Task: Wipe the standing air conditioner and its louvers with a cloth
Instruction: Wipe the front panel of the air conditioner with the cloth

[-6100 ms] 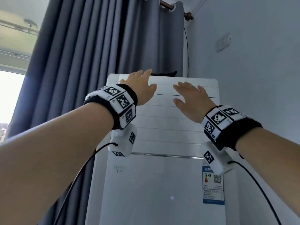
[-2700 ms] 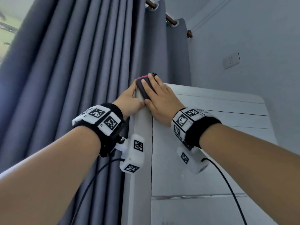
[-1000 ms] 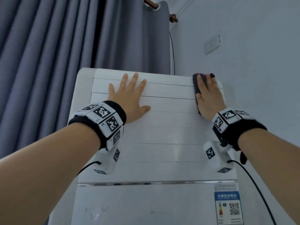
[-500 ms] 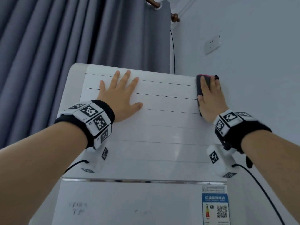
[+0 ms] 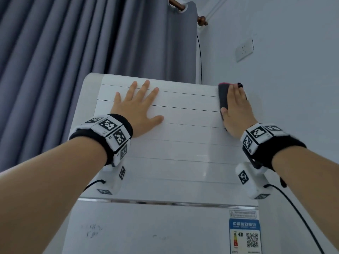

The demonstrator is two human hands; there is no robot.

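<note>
A tall white standing air conditioner (image 5: 165, 226) fills the middle of the head view. Its closed horizontal louvers (image 5: 183, 129) make up the upper front. My left hand (image 5: 136, 109) lies flat on the upper left louvers, fingers spread, holding nothing. My right hand (image 5: 236, 112) presses a dark cloth with a pink edge (image 5: 222, 96) against the top right corner of the louvers. Most of the cloth is hidden under that hand.
Grey-blue curtains (image 5: 73, 61) hang behind and left of the unit from a wooden rod (image 5: 185, 10). A pale wall (image 5: 293, 79) with a white socket (image 5: 244, 50) stands close on the right. A blue energy label (image 5: 244, 235) sits on the lower front panel.
Earlier both hands held the cloth at the top left corner. The right hand then carried it to the top right corner; over the last second both hands have barely shifted.
</note>
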